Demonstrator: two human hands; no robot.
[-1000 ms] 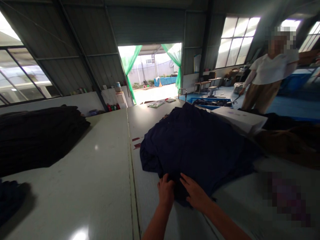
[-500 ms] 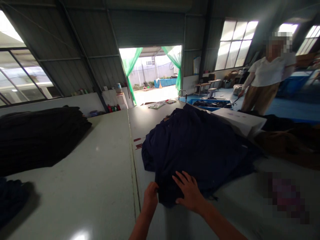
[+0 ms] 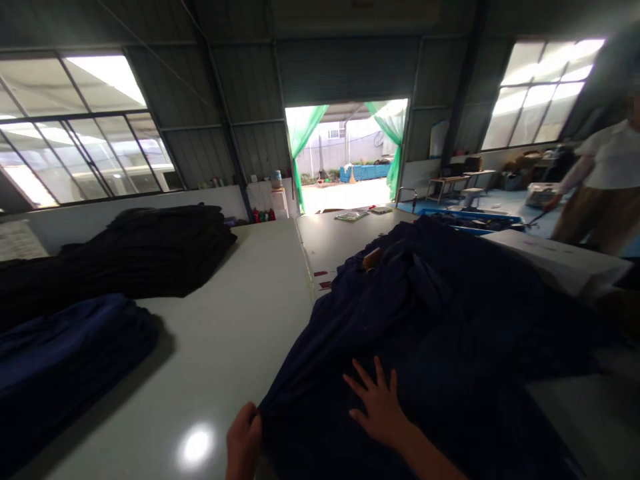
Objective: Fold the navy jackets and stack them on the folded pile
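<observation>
A dark navy garment (image 3: pixel 400 313) lies spread and rumpled over the table, on top of a heap of similar cloth. At its near left edge, my left hand (image 3: pixel 244 437) is closed on a corner of the fabric and pulls it taut. My right hand (image 3: pixel 380 403) rests on the cloth with its fingers spread, gripping nothing. A small brown tag (image 3: pixel 371 259) shows near the far side of the garment. Where the garment ends and the heap below begins is hard to make out.
Folded navy garments (image 3: pixel 75 353) and a black stack (image 3: pixel 165 247) stand on the left of the pale table (image 3: pixel 240 320). A white box (image 3: pixel 560 257) is at the right. Beyond it are a blue crate (image 3: pixel 475 219) and a person (image 3: pixel 600 180) in a white top.
My left hand has moved left and toward me, drawing the garment's edge out over the table. My right hand stays spread on the cloth. The view has turned left.
</observation>
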